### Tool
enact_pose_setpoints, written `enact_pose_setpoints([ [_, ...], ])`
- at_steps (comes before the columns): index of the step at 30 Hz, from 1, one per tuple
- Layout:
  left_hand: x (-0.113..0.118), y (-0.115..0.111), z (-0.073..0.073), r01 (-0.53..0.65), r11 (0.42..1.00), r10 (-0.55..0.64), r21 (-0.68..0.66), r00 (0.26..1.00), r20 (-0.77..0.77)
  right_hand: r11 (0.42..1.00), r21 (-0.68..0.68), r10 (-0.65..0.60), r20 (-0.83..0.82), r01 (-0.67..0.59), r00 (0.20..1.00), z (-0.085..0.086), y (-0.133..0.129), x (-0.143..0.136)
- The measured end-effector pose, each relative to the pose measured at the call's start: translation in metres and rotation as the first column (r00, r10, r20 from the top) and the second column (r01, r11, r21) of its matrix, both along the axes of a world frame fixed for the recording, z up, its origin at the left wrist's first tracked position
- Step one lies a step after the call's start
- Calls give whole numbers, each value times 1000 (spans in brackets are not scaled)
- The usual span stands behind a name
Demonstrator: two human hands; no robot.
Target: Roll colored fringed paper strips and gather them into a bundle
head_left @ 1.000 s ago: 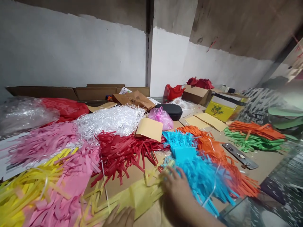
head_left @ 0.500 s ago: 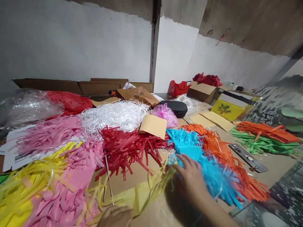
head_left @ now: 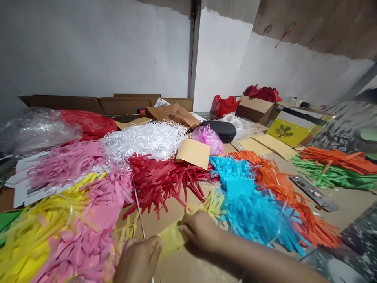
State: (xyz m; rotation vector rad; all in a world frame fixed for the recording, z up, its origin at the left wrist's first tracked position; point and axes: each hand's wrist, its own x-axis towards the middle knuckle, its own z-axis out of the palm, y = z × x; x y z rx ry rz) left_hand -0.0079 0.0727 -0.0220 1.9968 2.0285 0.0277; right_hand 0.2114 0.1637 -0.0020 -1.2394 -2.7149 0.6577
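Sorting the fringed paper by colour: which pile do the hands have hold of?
The yellow fringed piece, pinched between both hands; the blue, red and pink piles lie untouched beside it.

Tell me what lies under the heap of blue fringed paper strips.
The blue fringed paper heap overlaps orange fringed paper on its far side and yellow fringed paper near the right hand. Anything beneath its middle is covered.

matt yellow fringed paper [head_left: 173, 236]; glossy white plastic strands [head_left: 144, 139]; matt brown cardboard table [head_left: 188, 267].
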Motion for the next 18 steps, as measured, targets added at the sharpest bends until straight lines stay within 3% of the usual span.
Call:
enact_pose_setpoints([
  [2, 5, 9, 7, -40, 998, 38, -40, 998, -52, 1000, 4, -11, 4, 11, 1000, -3, 6, -11],
  [5, 7, 17, 7, -65, 997, 60, -52, 994, -87, 1000, 8, -9, 10, 9, 1000, -11, 13, -21],
  [18, 1, 18, 2, -68, 997, 65, -34, 995, -71, 997, 76, -13, 59, 9, 998, -25, 25, -27],
])
